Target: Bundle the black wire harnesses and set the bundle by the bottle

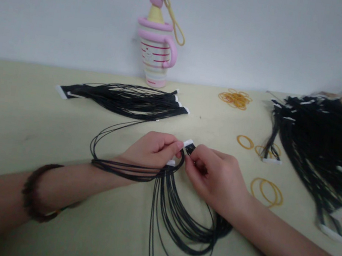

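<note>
A black wire harness (pixel 188 234) with white connectors is between my hands, its wires looping down onto the table and across my left wrist. My left hand (pixel 154 149) pinches it beside a white connector (pixel 188 143), thumb and forefinger pressed together. Close by on the right, my right hand (pixel 215 176) has its fingers curled on the black wires just below that connector. A second white connector (pixel 170 162) shows under my left fingertips. The wire ends inside my right fingers are hidden.
Another bundle of black harnesses (pixel 130 100) lies behind my left hand. A large pile of harnesses (pixel 328 135) covers the right side. Yellow rubber bands (pixel 235 99) lie heaped at the back, with loose rubber bands (pixel 267 192) nearer. A pink-and-white cup (pixel 154 56) stands by the wall.
</note>
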A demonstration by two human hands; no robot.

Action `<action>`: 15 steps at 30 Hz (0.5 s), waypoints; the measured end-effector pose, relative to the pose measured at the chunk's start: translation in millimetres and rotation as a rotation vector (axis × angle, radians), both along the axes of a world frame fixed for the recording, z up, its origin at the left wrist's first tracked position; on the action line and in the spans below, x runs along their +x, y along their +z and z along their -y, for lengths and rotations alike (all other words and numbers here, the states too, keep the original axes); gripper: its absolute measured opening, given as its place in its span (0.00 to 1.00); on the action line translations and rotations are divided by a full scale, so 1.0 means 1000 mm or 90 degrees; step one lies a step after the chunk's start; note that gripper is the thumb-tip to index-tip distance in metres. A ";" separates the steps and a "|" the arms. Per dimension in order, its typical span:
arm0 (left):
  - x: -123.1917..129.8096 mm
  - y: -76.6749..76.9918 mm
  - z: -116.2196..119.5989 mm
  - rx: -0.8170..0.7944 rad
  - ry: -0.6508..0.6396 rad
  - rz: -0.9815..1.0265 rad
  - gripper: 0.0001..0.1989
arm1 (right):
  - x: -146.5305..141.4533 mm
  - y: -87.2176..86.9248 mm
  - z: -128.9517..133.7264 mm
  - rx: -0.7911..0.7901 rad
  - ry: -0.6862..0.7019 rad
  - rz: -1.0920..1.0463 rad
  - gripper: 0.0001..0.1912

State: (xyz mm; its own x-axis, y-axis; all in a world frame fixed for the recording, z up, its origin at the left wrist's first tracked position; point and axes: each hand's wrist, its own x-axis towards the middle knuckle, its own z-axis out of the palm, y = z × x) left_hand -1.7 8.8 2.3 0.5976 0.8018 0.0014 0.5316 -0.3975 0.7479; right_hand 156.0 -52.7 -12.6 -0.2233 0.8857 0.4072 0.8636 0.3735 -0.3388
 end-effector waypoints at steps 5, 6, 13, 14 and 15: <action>0.000 -0.001 0.000 -0.009 0.010 0.002 0.17 | 0.001 -0.001 -0.001 -0.003 -0.011 -0.032 0.08; 0.000 -0.002 0.000 -0.012 0.010 0.001 0.17 | 0.001 -0.001 -0.001 0.000 -0.012 -0.037 0.08; 0.001 0.000 0.000 -0.013 0.020 -0.002 0.17 | 0.002 -0.001 0.000 -0.007 -0.006 -0.050 0.08; 0.001 0.000 0.000 -0.014 0.020 -0.002 0.17 | 0.002 -0.001 0.000 -0.011 -0.007 -0.052 0.08; 0.001 0.000 0.000 -0.015 0.020 -0.002 0.17 | 0.002 -0.001 0.000 -0.014 -0.009 -0.054 0.08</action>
State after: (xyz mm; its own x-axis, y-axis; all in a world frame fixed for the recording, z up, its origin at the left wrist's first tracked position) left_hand -0.8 9.1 2.3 0.5716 0.8203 -0.0201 0.5467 -0.3625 0.7548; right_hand 158.3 -52.9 -13.2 -0.1764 0.8973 0.4047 0.8362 0.3535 -0.4194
